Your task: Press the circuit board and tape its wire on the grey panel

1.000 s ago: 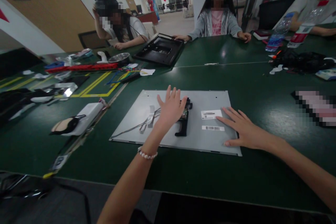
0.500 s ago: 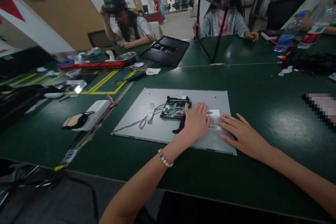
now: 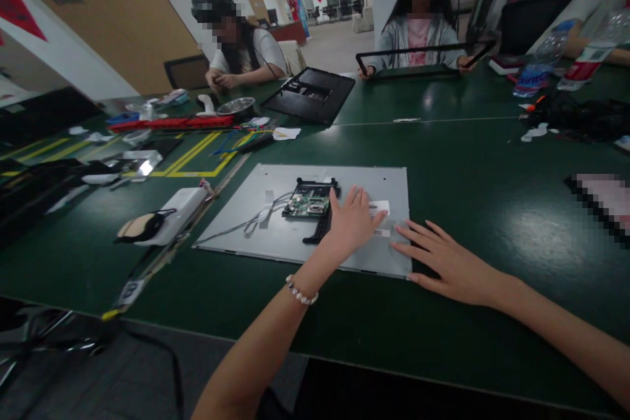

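A flat silver display panel lies back side up on the green table in front of me. On its middle sits a green circuit board in a black bracket, with thin grey cables running left from it. My left hand rests with fingers spread on the panel, just right of the board, and hides part of the bracket and a white label. Fingers apart, my right hand is at the panel's right edge, its fingertips over the corner area. Neither hand grips anything.
Across the table a person holds a black frame; another sits to the left. A black plastic cover lies at the far side. Tools and wires are on the left, near a white box. Bottles stand at right.
The panel with its board has slid left, my left hand moving with it. My right hand has shifted slightly left. Opposite, the person has tipped the black frame down and holds it with both hands.
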`<state>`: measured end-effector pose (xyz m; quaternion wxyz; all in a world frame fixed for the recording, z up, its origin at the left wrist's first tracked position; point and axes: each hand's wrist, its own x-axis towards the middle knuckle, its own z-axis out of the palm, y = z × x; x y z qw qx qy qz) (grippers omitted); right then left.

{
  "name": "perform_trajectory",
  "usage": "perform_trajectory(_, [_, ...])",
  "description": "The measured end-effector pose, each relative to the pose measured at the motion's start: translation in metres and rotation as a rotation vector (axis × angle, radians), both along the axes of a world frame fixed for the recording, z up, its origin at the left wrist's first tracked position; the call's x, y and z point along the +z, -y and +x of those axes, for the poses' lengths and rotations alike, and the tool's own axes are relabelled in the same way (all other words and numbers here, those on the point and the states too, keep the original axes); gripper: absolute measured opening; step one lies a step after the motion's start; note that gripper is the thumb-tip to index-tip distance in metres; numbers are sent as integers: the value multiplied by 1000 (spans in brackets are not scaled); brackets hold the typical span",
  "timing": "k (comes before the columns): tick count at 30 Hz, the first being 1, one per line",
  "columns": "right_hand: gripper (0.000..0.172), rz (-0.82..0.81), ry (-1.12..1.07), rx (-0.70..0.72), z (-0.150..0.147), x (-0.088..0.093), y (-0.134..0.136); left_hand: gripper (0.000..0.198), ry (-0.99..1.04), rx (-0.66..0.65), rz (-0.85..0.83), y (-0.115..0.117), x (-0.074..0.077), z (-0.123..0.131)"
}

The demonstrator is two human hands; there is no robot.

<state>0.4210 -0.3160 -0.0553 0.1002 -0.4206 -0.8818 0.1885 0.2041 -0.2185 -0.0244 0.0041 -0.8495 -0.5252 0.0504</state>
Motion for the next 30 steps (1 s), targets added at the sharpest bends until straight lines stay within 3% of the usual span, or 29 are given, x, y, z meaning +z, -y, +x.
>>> perform_trajectory(11, [70, -46, 25, 105, -24, 13, -15, 60, 24, 80, 87, -11, 3, -12])
perform_trajectory(21, [66, -29, 36, 66, -45, 12, -23, 41, 103, 141, 117, -27, 7, -28])
perform_trajectory(23, [66, -12, 40, 46, -45, 11, -22, 44, 70, 211, 183, -31, 9, -35])
perform_trajectory(26, [65, 2, 32, 31, -45, 10, -20, 53, -15, 448, 263, -41, 14, -52])
perform_trajectory(28, [64, 3, 24, 32, -45, 10, -20, 56, -53, 612, 195, -49, 14, -64])
perform_trajectory(30, [64, 0, 22, 34, -44, 10, -20, 55, -62, 694, 110, -59, 11, -74])
